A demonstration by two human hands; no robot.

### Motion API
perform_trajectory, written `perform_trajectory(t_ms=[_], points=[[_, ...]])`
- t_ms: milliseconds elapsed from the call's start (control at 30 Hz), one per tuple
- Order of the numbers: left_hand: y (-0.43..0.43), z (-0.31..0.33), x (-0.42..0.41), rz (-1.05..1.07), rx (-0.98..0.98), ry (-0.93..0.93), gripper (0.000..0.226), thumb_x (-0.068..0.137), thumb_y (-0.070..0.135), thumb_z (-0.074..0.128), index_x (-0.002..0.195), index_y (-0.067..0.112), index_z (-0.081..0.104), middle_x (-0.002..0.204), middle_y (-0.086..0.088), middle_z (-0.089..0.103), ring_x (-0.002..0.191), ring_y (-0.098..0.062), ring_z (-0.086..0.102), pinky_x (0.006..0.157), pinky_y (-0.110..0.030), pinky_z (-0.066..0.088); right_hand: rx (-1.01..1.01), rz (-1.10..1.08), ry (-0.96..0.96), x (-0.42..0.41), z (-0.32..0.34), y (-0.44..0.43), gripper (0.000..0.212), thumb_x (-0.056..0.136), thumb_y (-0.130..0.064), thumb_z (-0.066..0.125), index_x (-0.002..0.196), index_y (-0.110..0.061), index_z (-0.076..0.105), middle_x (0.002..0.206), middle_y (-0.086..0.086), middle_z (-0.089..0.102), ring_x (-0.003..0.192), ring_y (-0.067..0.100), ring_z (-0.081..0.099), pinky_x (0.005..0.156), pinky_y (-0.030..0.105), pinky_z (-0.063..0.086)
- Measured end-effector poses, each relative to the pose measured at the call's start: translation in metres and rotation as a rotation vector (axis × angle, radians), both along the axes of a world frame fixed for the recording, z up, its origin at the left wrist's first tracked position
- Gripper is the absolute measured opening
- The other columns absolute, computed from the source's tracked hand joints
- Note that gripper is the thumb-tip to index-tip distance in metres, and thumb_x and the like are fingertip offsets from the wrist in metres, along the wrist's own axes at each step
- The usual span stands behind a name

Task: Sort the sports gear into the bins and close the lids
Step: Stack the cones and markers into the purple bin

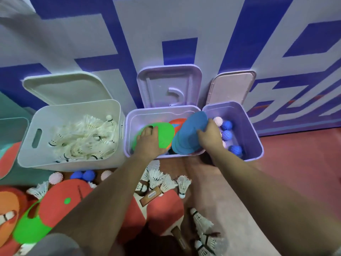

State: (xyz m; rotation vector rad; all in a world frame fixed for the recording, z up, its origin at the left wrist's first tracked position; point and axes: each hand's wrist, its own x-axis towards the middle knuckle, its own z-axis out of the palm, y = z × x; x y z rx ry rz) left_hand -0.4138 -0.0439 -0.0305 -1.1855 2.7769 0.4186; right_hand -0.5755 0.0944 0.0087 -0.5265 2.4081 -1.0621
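Three open bins stand against the wall. The white bin [29, 145] on the left holds several shuttlecocks. The middle lilac bin [129, 124] holds flat disc markers. My left hand [147, 141] lies with fingers spread on a green disc [166, 130] inside it. My right hand [209, 135] grips a stack of blue discs [190, 133] tilted over the bin's right rim. An orange disc [178, 121] shows behind them. The right lilac bin [254, 137] holds blue and pink spiky balls [227, 134].
All three lids lean open against the blue and white wall. On the floor in front lie red paddles [162, 209], shuttlecocks [182, 185], spiky balls [88, 175], a green disc [29, 230] and orange discs [7, 209].
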Motion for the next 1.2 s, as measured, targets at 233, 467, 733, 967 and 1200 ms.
perform_trajectory(t_ms=[233, 467, 733, 967, 1200], points=[[-0.003, -0.021, -0.009, -0.078, -0.103, -0.167, 0.103, 0.071, 0.063, 0.068, 0.149, 0.012, 0.023, 0.143, -0.012, 0.041, 0.132, -0.031, 0.034, 0.104, -0.042, 0.029, 0.121, 0.112, 0.138, -0.003, -0.006, -0.006, 0.030, 0.093, -0.012, 0.050, 0.122, -0.005, 0.045, 0.108, 0.021, 0.064, 0.097, 0.042, 0.060, 0.066, 0.035, 0.032], [-0.010, -0.025, -0.014, -0.082, -0.096, -0.245, 0.117, 0.061, 0.063, 0.072, 0.151, 0.013, 0.016, 0.134, -0.015, 0.046, 0.124, -0.034, 0.040, 0.099, -0.046, 0.029, 0.040, 0.092, 0.109, -0.009, -0.011, -0.001, 0.028, 0.092, -0.010, 0.050, 0.120, -0.008, 0.047, 0.101, 0.019, 0.064, 0.090, 0.040, 0.060, 0.068, 0.037, 0.039], [-0.017, -0.023, 0.008, 0.180, -0.016, 0.077, 0.117, 0.054, 0.064, 0.078, 0.147, 0.015, 0.027, 0.132, -0.014, 0.052, 0.116, -0.037, 0.048, 0.097, -0.047, 0.036, -0.004, 0.022, 0.160, -0.010, -0.002, -0.009, 0.049, 0.086, -0.003, 0.044, 0.133, -0.013, 0.040, 0.102, 0.019, 0.063, 0.090, 0.042, 0.058, 0.072, 0.044, 0.047], [-0.016, -0.021, 0.013, 0.166, 0.020, 0.102, 0.115, 0.057, 0.058, 0.081, 0.149, 0.016, 0.025, 0.139, -0.012, 0.045, 0.123, -0.036, 0.042, 0.102, -0.047, 0.032, -0.145, 0.013, -0.124, -0.012, -0.017, -0.024, 0.040, 0.090, -0.006, 0.056, 0.129, -0.011, 0.050, 0.119, 0.008, 0.062, 0.108, 0.027, 0.057, 0.086, 0.030, 0.044], [-0.018, -0.019, 0.019, 0.189, 0.031, 0.157, 0.111, 0.059, 0.053, 0.082, 0.148, 0.015, 0.028, 0.138, -0.015, 0.046, 0.124, -0.038, 0.041, 0.105, -0.047, 0.030, -0.012, 0.038, -0.213, -0.008, -0.030, -0.029, 0.039, 0.089, -0.004, 0.058, 0.127, -0.004, 0.048, 0.119, 0.013, 0.061, 0.108, 0.031, 0.058, 0.080, 0.028, 0.040]])
